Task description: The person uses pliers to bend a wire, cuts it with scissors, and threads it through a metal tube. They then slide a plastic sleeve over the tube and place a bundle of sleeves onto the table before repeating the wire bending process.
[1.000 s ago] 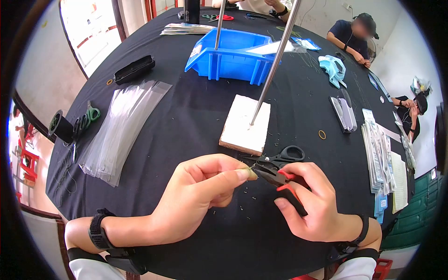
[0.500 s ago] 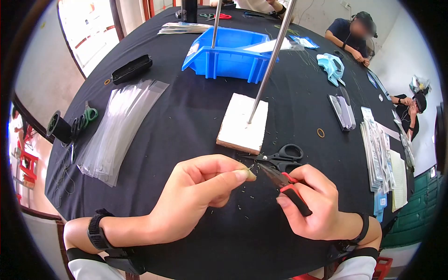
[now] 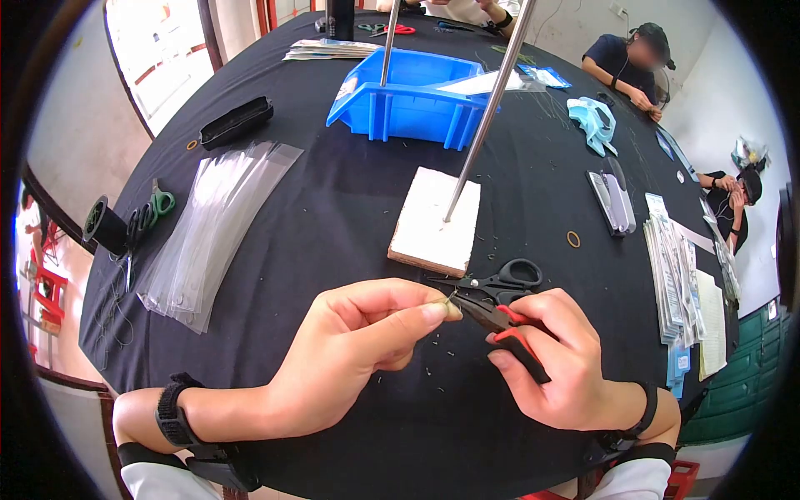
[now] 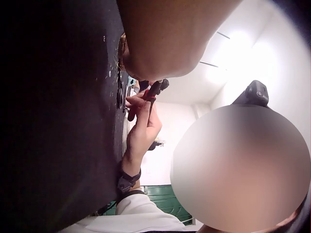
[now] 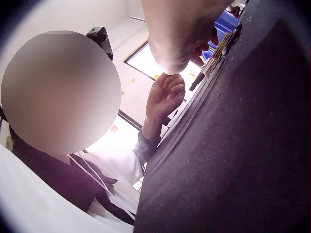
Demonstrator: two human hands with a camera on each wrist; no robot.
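Note:
My left hand (image 3: pixel 371 337) pinches a tiny thin piece (image 3: pixel 450 300) between thumb and forefinger, just above the black table (image 3: pixel 333 217). My right hand (image 3: pixel 554 362) grips small pliers with red-and-black handles (image 3: pixel 508 329); their dark tips point left and meet the piece at my left fingertips. In the left wrist view the right hand (image 4: pixel 141 131) and pliers (image 4: pixel 151 92) show beyond my own palm. The right wrist view shows the left hand (image 5: pixel 167 94) from below, over the table edge.
Black scissors (image 3: pixel 500 282) lie just behind the pliers. A white block (image 3: pixel 433 221) with a slanted metal rod (image 3: pixel 487 108) stands behind them, a blue bin (image 3: pixel 408 100) further back. Clear sleeves (image 3: pixel 212 233) lie left, packets (image 3: pixel 679 275) right. Other people sit at the far right.
The pliers' tips drew slightly away from the pinched piece half a second ago and have come back to it. My left hand has hardly moved.

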